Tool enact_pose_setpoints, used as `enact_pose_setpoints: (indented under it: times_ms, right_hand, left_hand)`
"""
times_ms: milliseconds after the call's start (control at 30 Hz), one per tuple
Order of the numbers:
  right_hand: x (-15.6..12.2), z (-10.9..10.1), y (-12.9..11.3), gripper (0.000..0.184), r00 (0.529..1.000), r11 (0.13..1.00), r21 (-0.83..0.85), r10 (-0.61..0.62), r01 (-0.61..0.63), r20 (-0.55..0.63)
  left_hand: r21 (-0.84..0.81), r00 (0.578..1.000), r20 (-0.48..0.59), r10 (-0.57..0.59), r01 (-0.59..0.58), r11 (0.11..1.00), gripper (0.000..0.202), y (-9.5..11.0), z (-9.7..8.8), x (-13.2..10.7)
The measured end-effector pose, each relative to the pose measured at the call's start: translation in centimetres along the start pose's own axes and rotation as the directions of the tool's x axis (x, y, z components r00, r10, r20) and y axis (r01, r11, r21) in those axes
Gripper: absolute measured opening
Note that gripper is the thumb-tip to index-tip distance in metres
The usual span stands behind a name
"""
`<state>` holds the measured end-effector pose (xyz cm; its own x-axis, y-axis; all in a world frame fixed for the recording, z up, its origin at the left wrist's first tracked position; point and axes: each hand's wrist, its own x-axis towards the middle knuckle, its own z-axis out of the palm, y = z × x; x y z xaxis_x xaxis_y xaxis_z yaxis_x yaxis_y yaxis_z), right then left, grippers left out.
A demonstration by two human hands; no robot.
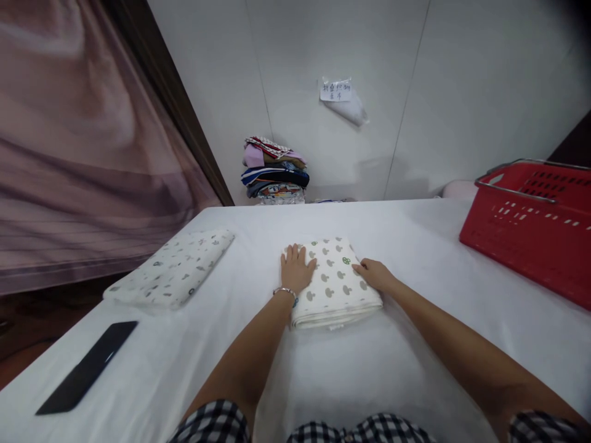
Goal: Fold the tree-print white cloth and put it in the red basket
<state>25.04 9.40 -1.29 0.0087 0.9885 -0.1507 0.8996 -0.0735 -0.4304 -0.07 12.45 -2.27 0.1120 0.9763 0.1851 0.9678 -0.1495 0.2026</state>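
Note:
A white folded cloth (pixel 339 280) with grey-beige mushroom prints and a few green marks lies flat on the white-covered table (pixel 221 363). My left hand (pixel 297 268), a bracelet at its wrist, rests on the cloth's left side with fingers spread. At the right edge, my right hand (pixel 376 275) has its fingers drawn together against the cloth; the undersides of those fingers are hidden. The cloth's layered fold faces me. What looks like thin, see-through plastic (pixel 332 381) spreads between my forearms.
To the left lies another folded white cloth (pixel 170 267) with small grey prints, and nearer me a flat black object (pixel 87 369). A red basket (pixel 530 234) with metal handles stands at right. Folded clothes (pixel 276 172) are stacked by the wall; a pink curtain (pixel 92 135) hangs left.

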Motion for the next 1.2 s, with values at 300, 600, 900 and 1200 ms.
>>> enact_pose_setpoints:
  times_ms: [300,600,900,1200]
  right_hand:
    - [2.5,0.4,-4.9,0.069,0.928,0.924,-0.143,-0.367,0.354,-0.072]
    - [4.4,2.6,-3.5,0.075,0.95,0.949,-0.05,-0.311,0.312,0.027]
    - [1.6,2.2,-0.2,0.068,0.997,0.748,0.664,0.06,-0.007,-0.057]
    - [-3.0,2.1,0.8,0.064,0.986,0.622,0.781,0.158,-0.057,-0.054]
  left_hand:
    - [0.052,1.0,-0.009,0.009,-0.008,0.999,0.063,0.0,0.1,0.0]
    - [0.011,1.0,-0.021,0.005,-0.004,1.0,0.062,-0.1,0.3,0.1]
    - [-0.364,0.99,-0.076,-0.116,0.081,0.928,0.06,-1.2,-0.1,0.3]
    - [-0.484,0.859,0.24,-0.453,0.51,0.711,0.075,-3.1,-2.9,-1.2]
